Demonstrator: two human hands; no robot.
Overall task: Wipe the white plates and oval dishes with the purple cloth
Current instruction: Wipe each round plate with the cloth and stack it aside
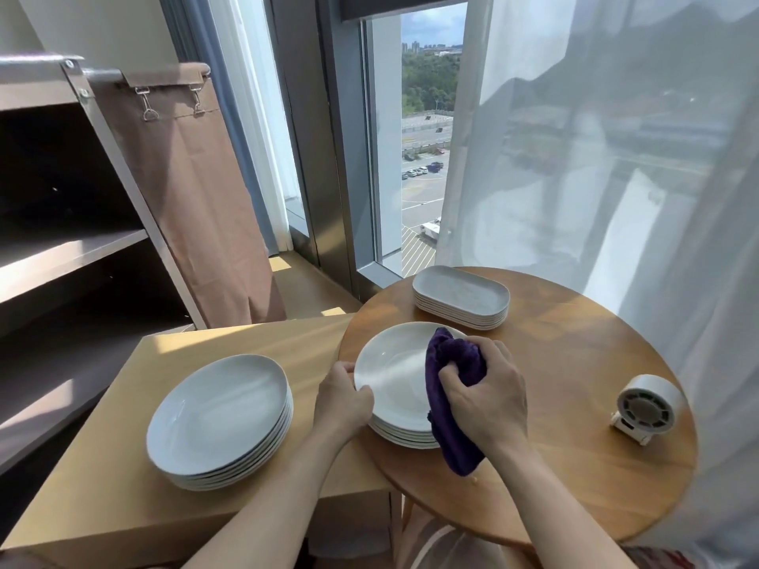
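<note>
Wiping is partway: your right hand (482,390) clenches the purple cloth (456,449) against the top plate (390,375) on the round table (554,363), your left hand (343,400) gripping its rim. Whether the neighbouring plate stack (221,416) or oval dishes (462,297) are done is unclear.

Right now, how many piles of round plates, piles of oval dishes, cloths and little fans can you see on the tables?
Piles of round white plates: 2
Piles of oval dishes: 1
Purple cloths: 1
Little white fans: 1
Total: 5
</note>
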